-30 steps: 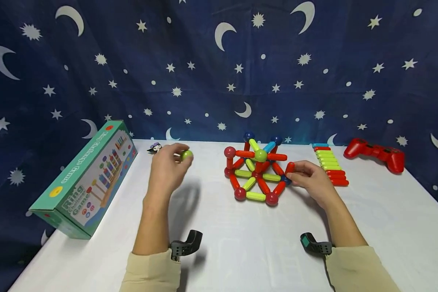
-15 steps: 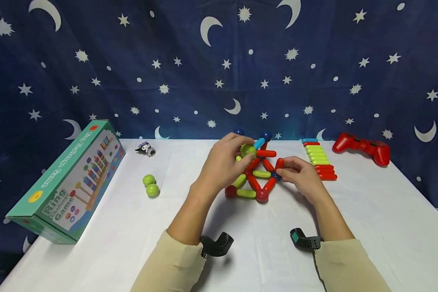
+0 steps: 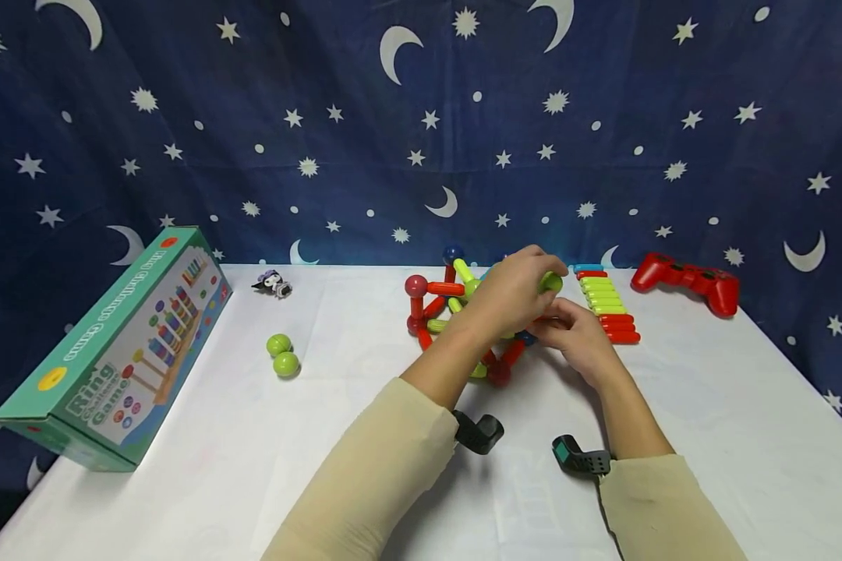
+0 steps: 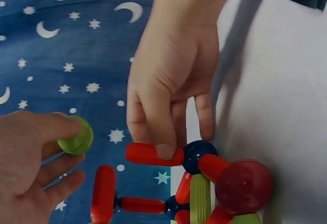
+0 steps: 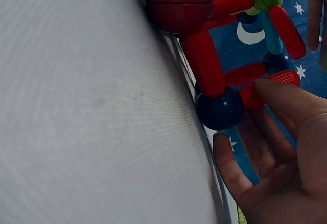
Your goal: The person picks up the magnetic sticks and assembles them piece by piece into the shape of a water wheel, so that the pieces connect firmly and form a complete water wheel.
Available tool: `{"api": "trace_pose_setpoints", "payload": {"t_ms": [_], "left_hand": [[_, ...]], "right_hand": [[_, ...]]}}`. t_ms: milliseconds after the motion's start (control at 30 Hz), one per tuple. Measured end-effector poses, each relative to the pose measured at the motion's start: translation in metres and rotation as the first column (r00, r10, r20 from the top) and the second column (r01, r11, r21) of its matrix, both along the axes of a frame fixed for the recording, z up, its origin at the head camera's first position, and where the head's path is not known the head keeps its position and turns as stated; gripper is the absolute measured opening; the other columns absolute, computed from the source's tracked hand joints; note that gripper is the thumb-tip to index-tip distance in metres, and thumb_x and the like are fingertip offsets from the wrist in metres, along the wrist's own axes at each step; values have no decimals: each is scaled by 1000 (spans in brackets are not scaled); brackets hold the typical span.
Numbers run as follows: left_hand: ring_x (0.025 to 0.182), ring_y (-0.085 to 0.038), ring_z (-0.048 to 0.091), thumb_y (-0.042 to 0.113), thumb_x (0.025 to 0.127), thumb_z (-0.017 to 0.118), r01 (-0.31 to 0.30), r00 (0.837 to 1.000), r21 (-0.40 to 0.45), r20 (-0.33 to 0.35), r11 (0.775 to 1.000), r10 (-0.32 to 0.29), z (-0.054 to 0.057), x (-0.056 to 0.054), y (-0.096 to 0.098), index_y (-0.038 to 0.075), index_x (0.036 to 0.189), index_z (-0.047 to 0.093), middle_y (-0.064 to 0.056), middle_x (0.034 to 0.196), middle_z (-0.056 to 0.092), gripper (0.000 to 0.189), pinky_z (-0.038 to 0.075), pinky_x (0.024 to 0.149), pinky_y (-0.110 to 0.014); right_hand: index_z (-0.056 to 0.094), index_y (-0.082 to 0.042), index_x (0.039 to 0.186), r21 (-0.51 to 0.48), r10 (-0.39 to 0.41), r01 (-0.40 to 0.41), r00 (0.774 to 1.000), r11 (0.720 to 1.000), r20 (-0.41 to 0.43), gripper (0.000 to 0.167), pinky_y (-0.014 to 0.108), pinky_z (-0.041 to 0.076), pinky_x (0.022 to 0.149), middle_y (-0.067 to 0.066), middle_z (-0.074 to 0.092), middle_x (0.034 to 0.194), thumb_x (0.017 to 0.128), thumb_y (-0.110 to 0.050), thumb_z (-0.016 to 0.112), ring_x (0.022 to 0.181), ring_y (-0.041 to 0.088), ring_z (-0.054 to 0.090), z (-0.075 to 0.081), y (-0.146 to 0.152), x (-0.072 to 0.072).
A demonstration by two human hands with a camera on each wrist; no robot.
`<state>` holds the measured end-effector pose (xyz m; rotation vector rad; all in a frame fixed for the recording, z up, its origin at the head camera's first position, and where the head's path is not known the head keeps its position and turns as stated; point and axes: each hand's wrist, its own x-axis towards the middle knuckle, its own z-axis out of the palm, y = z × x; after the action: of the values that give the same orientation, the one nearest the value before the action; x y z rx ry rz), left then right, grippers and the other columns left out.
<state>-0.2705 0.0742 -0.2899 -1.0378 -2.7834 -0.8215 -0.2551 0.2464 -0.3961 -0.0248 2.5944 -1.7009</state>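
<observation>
My left hand (image 3: 512,292) pinches a green ball (image 4: 76,136) between thumb and fingers, above the right side of the ball-and-stick structure. That structure, made of red, yellow-green and blue sticks joined by balls, stands on the table; my left hand and forearm hide much of it in the head view. My right hand (image 3: 578,339) pinches a red stick (image 4: 145,153) whose one end meets a dark blue ball (image 5: 220,106) at the structure's right corner. The held green ball is close to this stick but apart from it in the left wrist view. A dark red ball (image 5: 179,4) sits at a neighbouring corner.
Two green balls (image 3: 285,364) lie on the white table at left, near a small figurine (image 3: 272,284). A green game box (image 3: 122,351) stands at far left. Right of the structure lie a row of sticks (image 3: 601,300) and a red game controller (image 3: 688,282).
My left hand has carried the green ball rightward from the left side, across the structure, to above my right hand. My right hand keeps its pinch on the red stick at the same corner.
</observation>
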Motion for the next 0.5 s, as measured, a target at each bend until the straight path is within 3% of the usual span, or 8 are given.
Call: {"api": "trace_pose_setpoints", "payload": {"t_ms": [233, 500], "left_hand": [[108, -10, 62, 21, 99, 70, -40, 999, -178, -29, 983, 35, -3, -8, 11, 20, 138, 67, 3, 128, 62, 39, 52, 95, -19], [111, -10, 62, 28, 99, 70, -36, 999, -220, -43, 975, 27, -8, -9, 14, 20, 138, 67, 3, 128, 63, 39, 52, 95, -20]], "right_hand": [[54, -9, 147, 2, 31, -31, 1000, 1000, 1, 54, 19, 53, 97, 16, 59, 146, 100, -30, 69, 134, 30, 57, -2, 0, -2], [55, -8, 145, 9, 24, -24, 1000, 1000, 5, 50, 19, 53, 96, 16, 58, 147, 101, -26, 68, 130, 25, 59, 1, 4, -3]]}}
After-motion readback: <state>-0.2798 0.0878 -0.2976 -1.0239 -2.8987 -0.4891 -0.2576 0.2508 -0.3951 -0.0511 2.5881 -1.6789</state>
